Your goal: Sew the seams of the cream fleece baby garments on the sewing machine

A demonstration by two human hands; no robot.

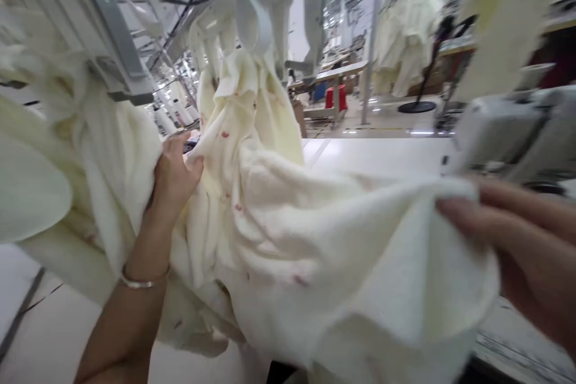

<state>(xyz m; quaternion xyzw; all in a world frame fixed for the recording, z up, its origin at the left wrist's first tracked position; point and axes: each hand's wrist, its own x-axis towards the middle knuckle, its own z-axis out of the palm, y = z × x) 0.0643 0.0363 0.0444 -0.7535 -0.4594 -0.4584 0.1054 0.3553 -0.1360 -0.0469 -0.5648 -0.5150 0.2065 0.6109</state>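
Note:
A cream fleecy cloth piece (315, 234) with small reddish marks hangs in folds from a pale hanger clamp (258, 6) at the top middle. At the right, my right hand (526, 240) pinches its edge between thumb and fingers, drawing the cloth out sideways. My left hand (175, 171) is raised at the left side of the hanging cloth. Its thumb and fingers are apart, with the thumb against the folds. More cream cloth pieces (112, 156) hang just left of it, partly behind the left wrist.
A grey metal hanger arm (119, 30) comes down at upper left. Behind the cloth lies a white tabletop (382, 153), with a blurred white sewing machine (495, 126) at right. Farther back are a red bucket (336, 98), a metal post (371, 54) and hanging cream garments (407, 36).

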